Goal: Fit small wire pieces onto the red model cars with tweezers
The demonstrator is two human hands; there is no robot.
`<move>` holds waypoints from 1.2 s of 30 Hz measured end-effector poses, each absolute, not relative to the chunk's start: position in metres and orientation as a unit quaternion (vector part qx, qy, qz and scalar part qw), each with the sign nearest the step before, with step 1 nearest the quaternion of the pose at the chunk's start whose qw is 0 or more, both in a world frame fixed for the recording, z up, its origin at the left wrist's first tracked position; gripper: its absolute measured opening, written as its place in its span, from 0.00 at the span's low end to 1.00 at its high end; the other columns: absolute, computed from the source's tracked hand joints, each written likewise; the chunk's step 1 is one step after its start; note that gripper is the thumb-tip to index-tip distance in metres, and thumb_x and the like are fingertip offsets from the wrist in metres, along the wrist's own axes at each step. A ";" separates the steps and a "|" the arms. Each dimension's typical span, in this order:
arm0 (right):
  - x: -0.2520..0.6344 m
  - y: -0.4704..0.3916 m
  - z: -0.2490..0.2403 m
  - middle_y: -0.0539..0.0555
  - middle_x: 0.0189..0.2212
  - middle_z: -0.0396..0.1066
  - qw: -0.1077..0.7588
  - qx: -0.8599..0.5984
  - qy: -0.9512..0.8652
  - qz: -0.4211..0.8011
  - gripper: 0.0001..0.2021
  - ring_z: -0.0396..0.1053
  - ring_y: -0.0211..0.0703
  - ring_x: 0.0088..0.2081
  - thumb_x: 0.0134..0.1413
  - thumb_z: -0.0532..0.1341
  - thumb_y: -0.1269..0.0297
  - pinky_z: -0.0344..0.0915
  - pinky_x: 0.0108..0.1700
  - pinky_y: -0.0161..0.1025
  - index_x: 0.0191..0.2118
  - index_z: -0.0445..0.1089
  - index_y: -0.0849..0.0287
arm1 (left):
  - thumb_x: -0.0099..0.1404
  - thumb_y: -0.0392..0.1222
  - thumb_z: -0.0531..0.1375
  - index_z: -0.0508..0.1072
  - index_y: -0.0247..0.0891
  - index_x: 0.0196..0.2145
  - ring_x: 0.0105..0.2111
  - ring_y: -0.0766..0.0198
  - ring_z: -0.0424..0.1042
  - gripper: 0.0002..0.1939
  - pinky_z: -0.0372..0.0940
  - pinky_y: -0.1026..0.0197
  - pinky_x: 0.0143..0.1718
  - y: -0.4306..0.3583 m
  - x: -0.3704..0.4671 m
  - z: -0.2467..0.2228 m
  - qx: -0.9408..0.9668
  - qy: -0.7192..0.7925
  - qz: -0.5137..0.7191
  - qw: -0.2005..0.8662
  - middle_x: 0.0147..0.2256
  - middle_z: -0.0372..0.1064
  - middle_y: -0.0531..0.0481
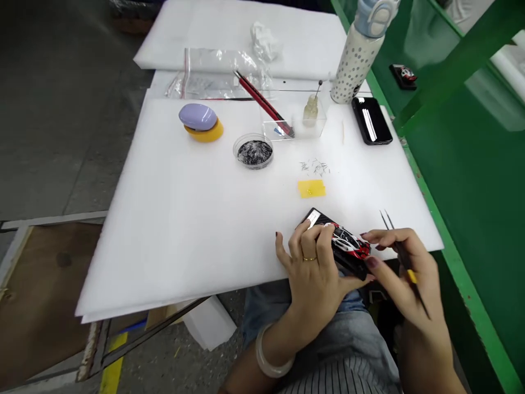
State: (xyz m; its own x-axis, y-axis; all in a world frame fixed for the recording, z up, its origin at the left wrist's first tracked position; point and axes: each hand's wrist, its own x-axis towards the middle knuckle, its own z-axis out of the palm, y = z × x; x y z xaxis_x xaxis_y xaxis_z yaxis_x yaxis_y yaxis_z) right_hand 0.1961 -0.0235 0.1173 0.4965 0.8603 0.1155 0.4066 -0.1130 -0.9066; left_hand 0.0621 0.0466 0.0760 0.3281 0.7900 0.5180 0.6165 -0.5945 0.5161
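My left hand (314,273) grips the black base (343,257) of a small red, white and black model car (348,241) at the table's near edge. Its thumb lies along the base's near side, and its fingers reach over the left end beside a white label (314,218). Thin dark tweezers (404,256) with a yellow band are held in my right hand (410,279), their points facing away from me. The right thumb and forefinger are at the rear end of the car, apparently touching it.
Beyond the hands lie a yellow sticky piece (311,189), scattered tiny dark strips (315,166) and a round dish (254,152) of black bits. Farther back are a clear tray (318,128) with a small bottle (310,111), a red pen (262,101), a phone (372,121) and a tumbler (356,63).
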 end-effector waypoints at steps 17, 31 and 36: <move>0.195 -0.029 0.083 0.53 0.44 0.78 0.460 -0.706 -0.523 0.126 0.14 0.76 0.45 0.43 0.54 0.70 0.65 0.69 0.46 0.42 0.40 0.64 0.52 | 0.70 0.44 0.58 0.75 0.42 0.41 0.33 0.60 0.74 0.07 0.70 0.53 0.42 -0.008 0.036 0.013 0.830 0.147 0.391 0.371 0.30 0.73 0.52; 0.237 -0.028 0.092 0.53 0.40 0.76 0.581 -0.693 -0.346 0.249 0.17 0.72 0.43 0.40 0.52 0.72 0.57 0.67 0.43 0.39 0.38 0.63 0.53 | 0.73 0.50 0.61 0.74 0.38 0.53 0.54 0.53 0.73 0.17 0.69 0.42 0.57 0.033 0.046 -0.095 0.662 0.347 0.089 0.658 0.54 0.72 0.43; 0.309 -0.061 0.087 0.55 0.40 0.76 0.556 -0.784 -0.273 0.037 0.22 0.73 0.47 0.39 0.45 0.72 0.52 0.69 0.45 0.45 0.39 0.62 0.53 | 0.72 0.50 0.62 0.72 0.37 0.55 0.54 0.52 0.73 0.18 0.68 0.41 0.57 0.032 0.043 -0.090 0.650 0.352 0.084 0.668 0.55 0.71 0.43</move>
